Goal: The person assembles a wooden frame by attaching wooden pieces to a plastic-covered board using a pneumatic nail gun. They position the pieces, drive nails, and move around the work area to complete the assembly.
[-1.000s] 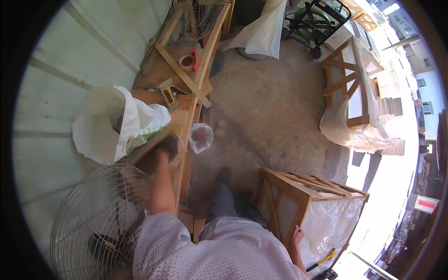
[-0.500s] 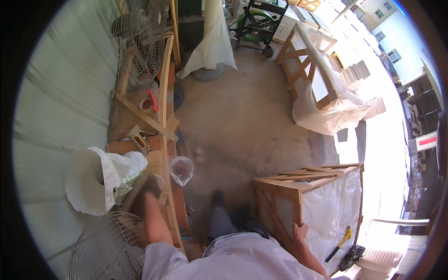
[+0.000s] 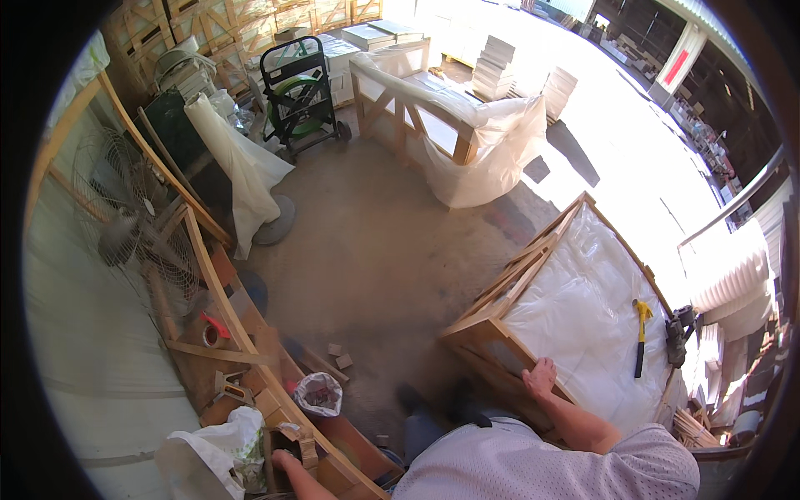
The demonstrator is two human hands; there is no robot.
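Note:
My left hand [image 3: 286,460] reaches low into the wooden bench at the left, beside small wood blocks [image 3: 307,447] and a crumpled white sack [image 3: 237,442]. Its fingers are in shadow, so what they touch is hidden. At the right, my right hand [image 3: 540,377] grips the near edge of a wooden crate [image 3: 492,321] with its fingers curled over the frame. White plastic film [image 3: 575,292] covers the crate. On that film lie a yellow claw hammer [image 3: 641,337] with a black grip and a black power tool [image 3: 679,337].
On the bench [image 3: 271,392] are a staple gun [image 3: 232,386] and a red tape dispenser [image 3: 215,332]. A bag-lined bin [image 3: 319,394] stands by it. A wire fan [image 3: 125,208] is farther left. Ahead stand a black strapping cart [image 3: 296,96] and another film-draped crate [image 3: 450,137].
My view has swung to the right, so the far crates and cart show more fully. My right hand still holds the crate's edge; my left hand stays down in the bench.

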